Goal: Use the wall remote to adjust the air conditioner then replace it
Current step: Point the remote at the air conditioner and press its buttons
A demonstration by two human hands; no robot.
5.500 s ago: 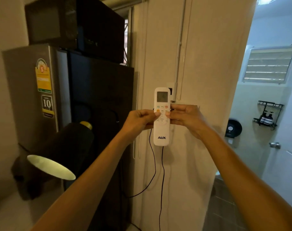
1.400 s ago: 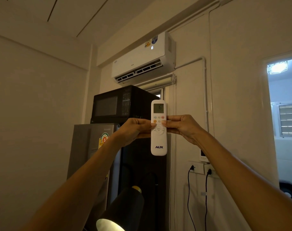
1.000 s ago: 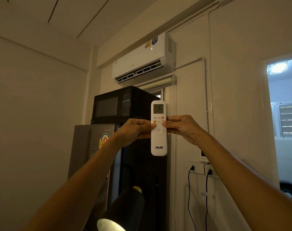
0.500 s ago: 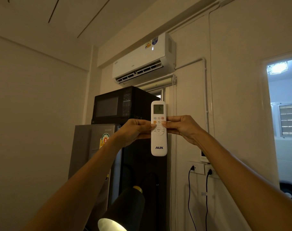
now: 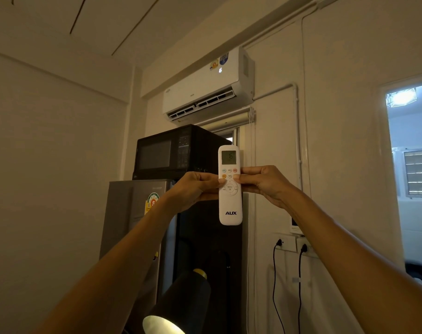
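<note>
A white AUX remote (image 5: 230, 206) stands upright in front of me, its small screen lit with digits. My left hand (image 5: 195, 188) grips its left side and my right hand (image 5: 265, 183) grips its right side, both thumbs resting on the buttons above the round menu pad. High on the wall hangs the white air conditioner (image 5: 205, 86), its flap open and a digit display glowing on its front. A small white wall holder (image 5: 295, 226) shows just under my right forearm.
A black microwave (image 5: 176, 151) sits on a grey fridge (image 5: 132, 213) at the left. A black lamp shade (image 5: 181, 307) points up from below. Two plugged wall sockets (image 5: 293, 244) with hanging cables are at the right, beside an open doorway (image 5: 410, 177).
Since 5.5 s ago I have raised the remote from the wall holder and looked up at the air conditioner. Over the last second the hands stay still; the unit's digit display blinks off and on.
</note>
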